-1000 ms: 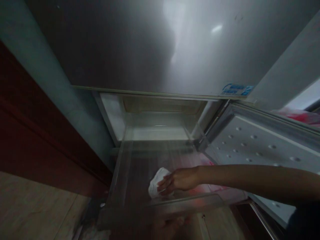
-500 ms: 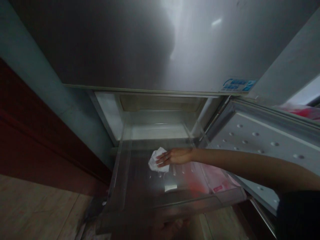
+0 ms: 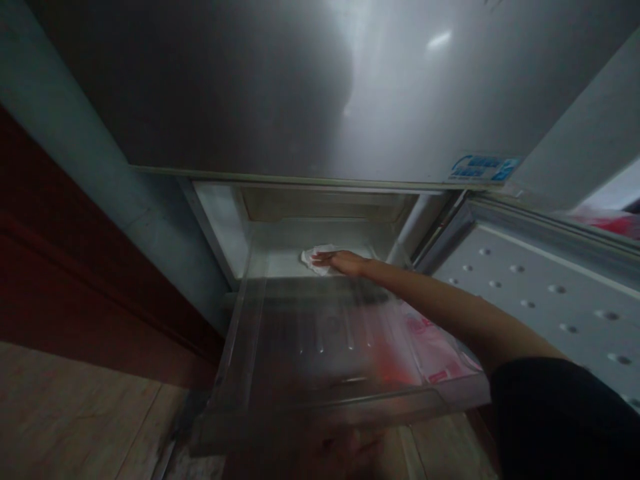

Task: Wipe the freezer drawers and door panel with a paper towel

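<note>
My right hand (image 3: 344,261) presses a crumpled white wipe (image 3: 316,259), cloth or paper I cannot tell, with its fingers laid over it. Beneath it is the rear floor of a clear plastic freezer drawer (image 3: 280,333), pulled out of the lower compartment (image 3: 220,220). Several raised ribs show in the drawer floor. My left hand cannot be made out; only a blurred, skin-toned shape shows under the drawer's front edge.
Above, the closed steel refrigerator door (image 3: 250,87) overhangs the compartment. The lower door (image 3: 540,313) stands open at the right. Pink packaging (image 3: 435,347) shows by the drawer's right side. A reddish-brown panel (image 3: 100,280) stands left, over floor tiles (image 3: 75,413).
My right hand has moved the wipe from the middle of the drawer floor toward its back. My forearm and dark sleeve reach further in. The drawer stays pulled out.
</note>
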Demonstrator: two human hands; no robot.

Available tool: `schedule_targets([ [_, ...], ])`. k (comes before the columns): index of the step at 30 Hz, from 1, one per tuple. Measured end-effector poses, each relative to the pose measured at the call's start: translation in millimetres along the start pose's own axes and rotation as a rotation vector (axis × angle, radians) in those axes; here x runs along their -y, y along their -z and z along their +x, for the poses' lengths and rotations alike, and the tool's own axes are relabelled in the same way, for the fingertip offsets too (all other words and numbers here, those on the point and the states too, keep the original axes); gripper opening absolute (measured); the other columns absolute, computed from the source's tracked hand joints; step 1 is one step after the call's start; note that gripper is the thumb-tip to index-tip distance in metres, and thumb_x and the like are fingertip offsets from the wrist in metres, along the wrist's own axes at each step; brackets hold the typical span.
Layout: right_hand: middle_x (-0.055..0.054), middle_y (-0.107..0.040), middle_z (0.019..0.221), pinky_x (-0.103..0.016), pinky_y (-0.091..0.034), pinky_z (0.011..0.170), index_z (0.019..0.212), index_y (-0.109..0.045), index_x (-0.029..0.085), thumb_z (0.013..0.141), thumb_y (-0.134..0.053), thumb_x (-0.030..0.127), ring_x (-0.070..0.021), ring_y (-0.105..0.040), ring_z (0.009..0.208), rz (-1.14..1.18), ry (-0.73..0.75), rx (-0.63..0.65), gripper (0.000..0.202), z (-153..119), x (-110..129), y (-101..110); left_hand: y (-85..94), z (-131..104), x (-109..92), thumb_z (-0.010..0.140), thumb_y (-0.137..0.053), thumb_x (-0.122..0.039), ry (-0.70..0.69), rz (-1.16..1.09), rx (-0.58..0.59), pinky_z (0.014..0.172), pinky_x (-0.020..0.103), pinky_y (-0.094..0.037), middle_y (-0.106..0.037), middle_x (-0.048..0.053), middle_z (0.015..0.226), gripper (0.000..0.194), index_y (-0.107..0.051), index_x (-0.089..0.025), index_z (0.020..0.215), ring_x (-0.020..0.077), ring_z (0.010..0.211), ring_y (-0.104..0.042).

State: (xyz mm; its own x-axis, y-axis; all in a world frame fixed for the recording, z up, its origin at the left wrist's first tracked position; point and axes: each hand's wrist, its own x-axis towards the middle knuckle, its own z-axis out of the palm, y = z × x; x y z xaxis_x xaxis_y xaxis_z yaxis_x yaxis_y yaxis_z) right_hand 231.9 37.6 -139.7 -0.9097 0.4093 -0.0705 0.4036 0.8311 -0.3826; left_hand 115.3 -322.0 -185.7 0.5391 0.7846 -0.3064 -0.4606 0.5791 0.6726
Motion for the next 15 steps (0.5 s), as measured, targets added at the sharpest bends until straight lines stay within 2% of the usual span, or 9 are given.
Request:
schedule_targets([
  [3,-0.008,-0.040,0.151,-0.036,-0.030,0.119,0.142,-0.048,0.017,0.084,-0.047,-0.002,-0.0176,-0.036,0.143,-0.014,-0.003,-0.002,0.061,-4.3,10.9,-6.1,5.2,-0.9,0.1,0.075,-0.065,-0.068,-0.037,0.035,0.041,0.118,0.057,-0.018,-0.059,0.015,0.138,0.062,-0.069,-0.021,0.114,0.0383,0.136,-0.043],
  [7,-0.013,-0.037,0.153,-0.040,-0.033,0.117,0.143,-0.047,0.013,0.085,-0.041,-0.005,-0.0230,-0.034,0.144,-0.022,0.047,0.047,0.061,-27.1,41.4,-21.0,5.9,-3.5,-4.4,0.083,-0.052,-0.069,-0.049,0.077,0.072,0.119,0.059,-0.016,-0.059,0.016,0.137,0.064,-0.067,-0.018,0.120,0.0373,0.135,-0.045],
  [12,-0.011,-0.039,0.152,-0.037,-0.038,0.115,0.144,-0.047,0.020,0.091,-0.040,-0.001,-0.0209,-0.038,0.141,-0.010,0.190,0.173,0.057,-69.3,81.6,-40.6,-2.1,-13.4,-15.5,0.092,-0.045,-0.060,-0.030,0.127,0.052,0.121,0.051,-0.014,-0.063,0.010,0.134,0.051,-0.072,-0.023,0.113,0.0329,0.138,-0.043],
  [15,-0.007,-0.044,0.150,-0.031,-0.035,0.118,0.142,-0.050,0.021,0.093,-0.039,0.001,-0.0167,-0.037,0.142,-0.001,0.291,0.233,0.054,-91.2,99.4,-51.5,-6.5,-16.7,-20.8,0.093,-0.044,-0.059,-0.027,0.134,0.039,0.120,0.051,-0.018,-0.066,0.009,0.130,0.049,-0.073,-0.024,0.110,0.0322,0.135,-0.047],
])
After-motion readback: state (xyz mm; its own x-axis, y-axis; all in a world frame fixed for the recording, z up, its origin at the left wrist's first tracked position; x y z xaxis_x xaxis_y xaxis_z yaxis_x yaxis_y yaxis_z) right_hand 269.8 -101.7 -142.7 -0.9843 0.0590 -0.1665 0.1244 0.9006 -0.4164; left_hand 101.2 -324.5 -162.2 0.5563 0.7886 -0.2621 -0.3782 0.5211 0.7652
